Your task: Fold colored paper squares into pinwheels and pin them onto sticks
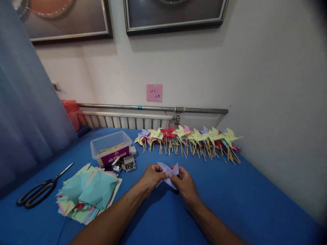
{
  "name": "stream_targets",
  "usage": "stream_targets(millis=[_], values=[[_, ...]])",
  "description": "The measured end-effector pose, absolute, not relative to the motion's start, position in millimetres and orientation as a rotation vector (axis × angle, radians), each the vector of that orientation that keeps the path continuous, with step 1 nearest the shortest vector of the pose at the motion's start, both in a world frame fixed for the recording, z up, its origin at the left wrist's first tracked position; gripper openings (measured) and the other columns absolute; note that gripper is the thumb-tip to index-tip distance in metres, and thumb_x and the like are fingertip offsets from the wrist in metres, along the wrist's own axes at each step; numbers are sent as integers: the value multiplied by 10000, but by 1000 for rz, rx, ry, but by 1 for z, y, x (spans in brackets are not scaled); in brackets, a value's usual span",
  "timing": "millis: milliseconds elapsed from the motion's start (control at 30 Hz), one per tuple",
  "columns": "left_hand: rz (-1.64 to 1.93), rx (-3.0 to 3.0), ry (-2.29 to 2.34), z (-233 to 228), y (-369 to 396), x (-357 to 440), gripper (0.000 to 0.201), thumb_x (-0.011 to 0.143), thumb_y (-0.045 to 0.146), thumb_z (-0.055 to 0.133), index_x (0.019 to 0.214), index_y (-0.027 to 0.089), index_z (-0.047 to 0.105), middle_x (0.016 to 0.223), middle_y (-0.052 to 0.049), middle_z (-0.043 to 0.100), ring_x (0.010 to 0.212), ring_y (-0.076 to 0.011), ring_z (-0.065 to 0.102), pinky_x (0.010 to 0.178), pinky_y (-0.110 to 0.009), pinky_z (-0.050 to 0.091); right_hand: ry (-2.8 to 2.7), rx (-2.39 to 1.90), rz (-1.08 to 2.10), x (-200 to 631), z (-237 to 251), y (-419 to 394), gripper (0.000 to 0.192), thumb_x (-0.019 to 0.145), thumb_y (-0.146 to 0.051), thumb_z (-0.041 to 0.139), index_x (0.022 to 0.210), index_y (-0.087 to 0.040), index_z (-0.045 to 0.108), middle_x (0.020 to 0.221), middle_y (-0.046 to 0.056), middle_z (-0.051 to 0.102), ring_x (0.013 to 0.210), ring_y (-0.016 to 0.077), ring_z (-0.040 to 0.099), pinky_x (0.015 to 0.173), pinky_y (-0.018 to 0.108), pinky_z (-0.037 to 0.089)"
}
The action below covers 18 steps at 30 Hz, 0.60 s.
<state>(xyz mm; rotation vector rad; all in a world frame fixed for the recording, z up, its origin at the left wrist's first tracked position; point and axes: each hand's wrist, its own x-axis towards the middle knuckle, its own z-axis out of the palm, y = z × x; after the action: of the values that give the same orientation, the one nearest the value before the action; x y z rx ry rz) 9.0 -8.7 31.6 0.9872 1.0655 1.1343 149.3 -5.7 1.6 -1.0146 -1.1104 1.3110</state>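
My left hand (152, 178) and my right hand (185, 185) meet over the blue table (242, 204), both pinching a lilac paper square (168, 173) whose corners are folded toward its middle like a pinwheel head. The fingertips of both hands close on the paper's centre. A row of finished paper pinwheels on wooden sticks (189, 139) lies behind my hands along the wall, in yellow, red, purple and pink.
A pile of coloured cut paper squares (89, 192) lies to the left, with black scissors (38, 192) beyond it. A clear plastic box holding sticks (111, 148) and small open boxes of pins (127, 165) stand behind the pile. A radiator pipe (153, 109) runs along the wall.
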Motion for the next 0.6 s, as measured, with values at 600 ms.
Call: stream_targets(millis=[600], values=[[1118, 993, 1055, 28, -6, 7, 197, 516, 194, 719, 680, 93, 676, 600, -20, 631, 519, -104, 515, 548, -236, 382, -1043, -944, 1429, 146, 8, -12, 424, 598, -376, 830, 919, -187, 629, 757, 19, 702, 665, 189, 631, 624, 281, 461]])
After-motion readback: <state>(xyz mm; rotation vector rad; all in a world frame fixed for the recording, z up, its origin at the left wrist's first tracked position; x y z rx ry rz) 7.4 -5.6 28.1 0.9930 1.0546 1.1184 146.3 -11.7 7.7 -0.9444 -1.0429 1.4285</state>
